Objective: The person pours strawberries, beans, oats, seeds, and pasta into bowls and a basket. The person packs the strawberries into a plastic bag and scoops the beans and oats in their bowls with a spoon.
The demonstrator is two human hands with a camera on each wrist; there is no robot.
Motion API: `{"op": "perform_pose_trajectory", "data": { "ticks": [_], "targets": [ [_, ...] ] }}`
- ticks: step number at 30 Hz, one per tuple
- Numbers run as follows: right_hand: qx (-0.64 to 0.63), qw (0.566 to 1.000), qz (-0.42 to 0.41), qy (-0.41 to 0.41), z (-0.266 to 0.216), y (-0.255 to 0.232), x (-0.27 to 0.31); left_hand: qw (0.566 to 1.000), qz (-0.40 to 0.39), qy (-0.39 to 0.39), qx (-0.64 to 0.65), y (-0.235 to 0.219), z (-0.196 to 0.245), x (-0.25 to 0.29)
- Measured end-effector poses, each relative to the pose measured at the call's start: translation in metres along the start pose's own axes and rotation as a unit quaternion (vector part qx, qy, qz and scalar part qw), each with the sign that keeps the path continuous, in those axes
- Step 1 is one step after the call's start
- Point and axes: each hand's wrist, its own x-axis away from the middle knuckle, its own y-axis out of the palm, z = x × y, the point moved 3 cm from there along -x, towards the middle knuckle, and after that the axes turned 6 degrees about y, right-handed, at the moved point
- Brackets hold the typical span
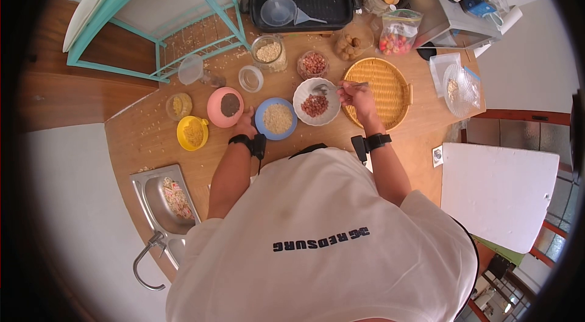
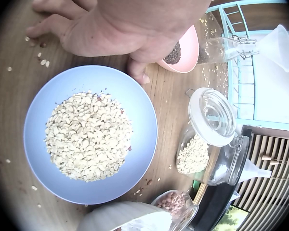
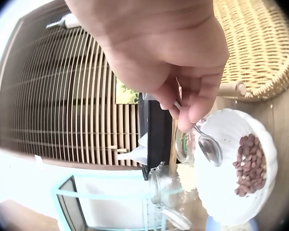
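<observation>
My right hand [image 1: 358, 102] pinches the handle of a metal spoon [image 3: 210, 150], whose bowl hangs over a white fluted bowl [image 1: 304, 96]. Reddish-brown nuts [image 3: 250, 165] lie in one side of that bowl. My left hand [image 2: 120, 29] rests on the wooden table with its fingers spread and holds nothing. It lies between a pink bowl [image 1: 215, 116] of dark seeds and a blue bowl [image 2: 143, 144] of pale oat flakes [image 2: 89, 137]. The spoon's handle end sticks out past my right fingers in the head view.
Right of the white bowl lies a wicker tray [image 1: 381, 93]. Behind stand a jar of oats [image 1: 269, 53], a glass bowl of nuts [image 1: 313, 65] and a black pan [image 1: 329, 2] with funnels. A yellow bowl [image 1: 201, 134] is at the left, near a sink [image 1: 141, 185]. Crumbs dot the table.
</observation>
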Motion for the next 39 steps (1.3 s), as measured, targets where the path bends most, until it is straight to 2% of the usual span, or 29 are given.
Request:
{"op": "perform_pose_trajectory", "data": {
  "ticks": [1,3,4,7,9,12,17,20,22,25,26,28,30,32,34,39],
  "targets": [
    [-0.001,1.000,0.001,0.000,0.004,0.001,-0.001,1.000,0.006,-0.019,-0.004,0.002,0.003,0.009],
    [0.190,0.979,0.048,-0.055,0.005,0.004,-0.001,1.000,0.006,-0.022,0.013,0.004,0.005,0.014],
    [0.189,0.979,0.048,-0.056,0.006,0.005,-0.001,0.999,0.007,-0.026,0.032,0.005,0.006,0.015],
    [0.173,0.984,0.013,-0.026,0.009,0.009,0.001,0.999,0.021,-0.012,0.038,0.005,0.002,0.003],
    [0.116,0.993,-0.006,0.017,0.015,0.010,0.000,0.999,0.021,-0.016,0.025,0.005,0.002,0.005],
    [0.094,0.995,-0.022,0.031,0.021,0.009,-0.003,0.999,0.010,-0.018,0.025,0.004,0.003,0.005],
    [0.038,0.998,-0.013,0.043,0.024,0.004,-0.002,0.997,0.003,-0.037,0.067,0.004,-0.001,0.000],
    [0.005,0.998,-0.011,0.057,0.023,0.001,-0.002,1.000,0.010,-0.024,0.017,-0.001,-0.007,-0.018],
    [-0.011,0.998,-0.011,0.062,0.022,0.000,-0.002,1.000,-0.013,0.000,0.005,-0.003,-0.010,-0.024],
    [-0.026,0.997,-0.016,0.066,0.019,-0.003,-0.006,0.998,-0.052,-0.006,0.021,-0.004,-0.012,-0.028],
    [-0.060,0.995,-0.034,0.070,0.018,-0.004,-0.009,0.998,-0.052,-0.006,0.021,-0.003,-0.012,-0.029],
    [-0.095,0.991,-0.052,0.073,0.012,-0.003,-0.013,1.000,0.005,-0.017,0.003,-0.001,-0.007,-0.019],
    [-0.236,0.967,-0.072,0.067,0.006,-0.001,-0.018,0.998,-0.021,-0.033,0.051,-0.003,-0.015,-0.040],
    [-0.226,0.970,-0.065,0.057,0.000,-0.002,-0.020,0.993,-0.047,-0.050,0.100,-0.002,-0.020,-0.049],
    [-0.216,0.973,-0.059,0.047,-0.003,-0.002,-0.020,0.992,-0.010,-0.049,0.120,-0.002,-0.019,-0.049],
    [-0.165,0.983,-0.058,0.045,0.001,-0.007,-0.016,0.994,-0.028,-0.018,0.102,0.000,-0.010,-0.025]
  ]
}}
